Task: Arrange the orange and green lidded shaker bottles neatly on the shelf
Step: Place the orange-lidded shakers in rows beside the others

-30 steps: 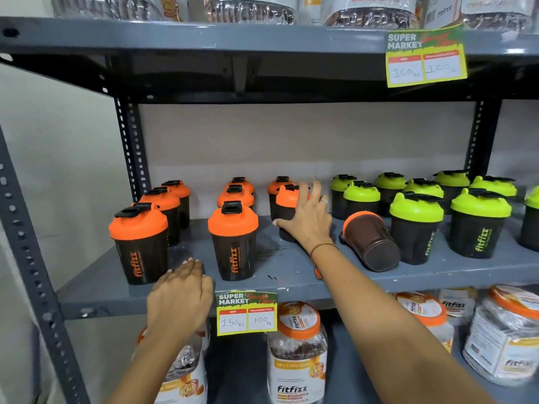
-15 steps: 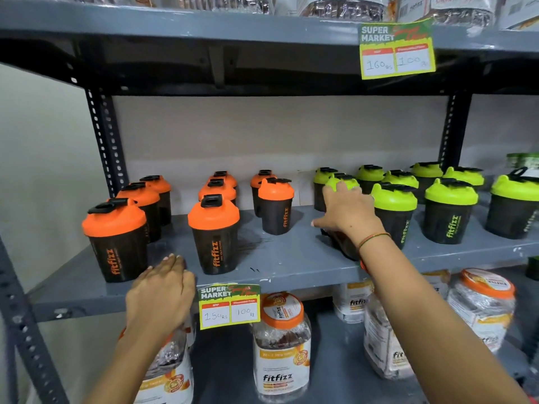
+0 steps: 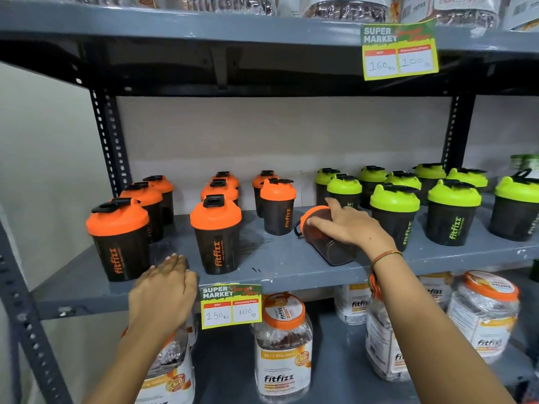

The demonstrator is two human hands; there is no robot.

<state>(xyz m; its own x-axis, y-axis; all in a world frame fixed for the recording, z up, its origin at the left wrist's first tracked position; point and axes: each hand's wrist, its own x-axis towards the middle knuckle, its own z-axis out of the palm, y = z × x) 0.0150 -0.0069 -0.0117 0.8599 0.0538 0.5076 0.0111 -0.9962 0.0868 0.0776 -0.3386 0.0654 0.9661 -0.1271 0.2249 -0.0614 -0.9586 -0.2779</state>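
1. The right hand [image 3: 347, 225] lies over a tipped orange-lidded bottle [image 3: 326, 237] on the grey shelf [image 3: 280, 266]. Its fingers [image 3: 316, 222] curl across the lid end and the palm presses the dark body, a loose clasp rather than a tight fist.
2. That bottle lies on its side, lid pointing left and toward the back, between the upright orange bottles and the green ones.
3. The left hand [image 3: 163, 290] rests flat on the shelf's front edge, fingers spread and holding nothing, just beside the front middle orange bottle [image 3: 216, 234].
4. The front left orange bottle [image 3: 119, 237] stands upright near the shelf's left end, with more orange ones lined up behind.
5. Green-lidded bottles [image 3: 394, 211] stand upright to the right, the nearest just behind the right wrist.
6. A price tag [image 3: 230, 306] hangs from the shelf edge, reading 150 and 100.
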